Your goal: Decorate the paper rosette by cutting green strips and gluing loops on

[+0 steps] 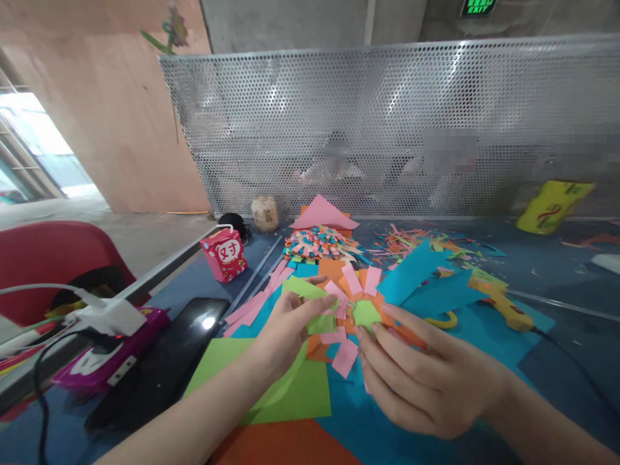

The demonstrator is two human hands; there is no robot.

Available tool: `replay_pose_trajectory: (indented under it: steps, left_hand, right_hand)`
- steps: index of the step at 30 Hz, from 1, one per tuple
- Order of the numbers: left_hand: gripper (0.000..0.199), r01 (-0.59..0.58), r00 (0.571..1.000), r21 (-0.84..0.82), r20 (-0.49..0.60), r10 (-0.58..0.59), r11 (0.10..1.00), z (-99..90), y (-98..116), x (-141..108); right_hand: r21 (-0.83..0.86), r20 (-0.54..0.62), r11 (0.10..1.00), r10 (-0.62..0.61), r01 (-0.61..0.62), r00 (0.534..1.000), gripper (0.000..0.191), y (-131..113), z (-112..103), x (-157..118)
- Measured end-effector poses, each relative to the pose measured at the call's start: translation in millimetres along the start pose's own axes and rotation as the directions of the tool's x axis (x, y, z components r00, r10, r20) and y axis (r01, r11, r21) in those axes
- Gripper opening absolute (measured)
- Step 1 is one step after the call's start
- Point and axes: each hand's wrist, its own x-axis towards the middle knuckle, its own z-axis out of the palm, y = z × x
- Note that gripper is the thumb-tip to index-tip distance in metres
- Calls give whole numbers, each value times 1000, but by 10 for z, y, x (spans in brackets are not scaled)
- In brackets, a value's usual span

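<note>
Here's the head view, and both hands are in the thick of it: the left hand has its thumb and fingers pinched on a small green paper piece, while the right hand grips the edge of a paper flower, its fingertips by the green centre. That flower sits mid-picture, pink and orange strips fanning out around it, right beside the green paper piece; whether the two touch, I can't tell. Below the left forearm lies a green sheet, partly over an orange sheet. Right behind the flower, folded blue paper juts up, and just beyond, a heap of colourful paper bits crowds the tabletop. Over on the right lies a yellow glue gun, with a yellow packet farther back; on the left, a black phone, a red box and a jar near the mesh screen.
</note>
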Motion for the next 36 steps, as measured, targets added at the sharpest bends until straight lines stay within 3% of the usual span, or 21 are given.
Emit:
replay_pose_trajectory:
  steps: [2, 7, 12, 14, 16, 17, 18, 19, 20, 21, 22, 23, 24, 26, 28, 32, 36]
  left_hand:
    - [46, -9, 1000, 3, -25, 9, 1000, -4, -6, 4]
    - [40, -27, 999, 26, 46, 26, 999, -7, -9, 19]
    - [40, -43, 999, 56, 5, 43, 997, 3, -11, 19]
    - [40, -22, 1000, 42, -7, 22, 999, -3, -8, 14]
    - [38, -11, 999, -23, 37, 12, 1000, -24, 2, 14]
    - [39, -6, 996, -62, 90, 12, 998, -39, 9, 18]
    - [43, -3, 988, -93, 155, 17, 996, -57, 14, 24]
    - [48, -4, 977, -107, 214, 27, 994, -77, 17, 33]
    - [51, -18, 967, -99, 251, 43, 995, -97, 16, 45]
    - [51, -49, 964, -70, 258, 65, 996, -116, 11, 58]
    - [47, -98, 966, -33, 238, 104, 995, -133, 1, 74]
    - [42, -160, 965, 6, 212, 155, 987, -147, -12, 90]
    - [36, -221, 959, 43, 193, 209, 974, -157, -27, 106]
    - [33, -307, 939, 96, 191, 285, 947, -166, -56, 132]
    - [35, -335, 927, 99, 214, 309, 937, -159, -75, 145]
    - [25, -352, 919, 45, 207, 336, 935, -132, -74, 138]
    - [17, -369, 913, 53, 206, 352, 928, -137, -60, 134]
  right_hand:
    - [-15, 11, 1000, -18, 19, 1000, 17, -5, 4, -6]
    - [-55, 43, 997, -44, 46, 998, 20, -28, 29, -46]
    - [-47, 39, 998, -40, 42, 998, 18, -44, 61, -60]
    - [18, -14, 999, 39, -39, 999, 17, -52, 71, -66]
    - [178, -75, 957, 245, -229, 967, 17, -52, 85, -88]
    - [282, -78, 887, 401, -365, 913, 18, -45, 95, -107]
    - [381, -61, 764, 583, -521, 810, 19, -33, 109, -132]
    - [476, -30, 585, 758, -657, 652, 18, -13, 125, -160]
    - [576, 10, 362, 893, -733, 450, 18, 13, 143, -190]
    - [674, 73, 118, 972, -729, 225, 20, 44, 162, -217]
    - [769, 164, -98, 985, -631, 47, 22, 78, 180, -240]
    - [829, 274, -271, 959, -488, -67, 23, 111, 197, -255]
    - [851, 380, -397, 917, -343, -119, 22, 138, 212, -262]
    - [816, 541, -557, 830, -157, -134, 24, 164, 242, -254]
    - [763, 628, -638, 770, -100, -117, 28, 144, 276, -228]
    - [712, 689, -680, 725, -174, -15, 32, 45, 354, -203]
    - [710, 675, -645, 738, -283, 10, 29, -5, 407, -240]
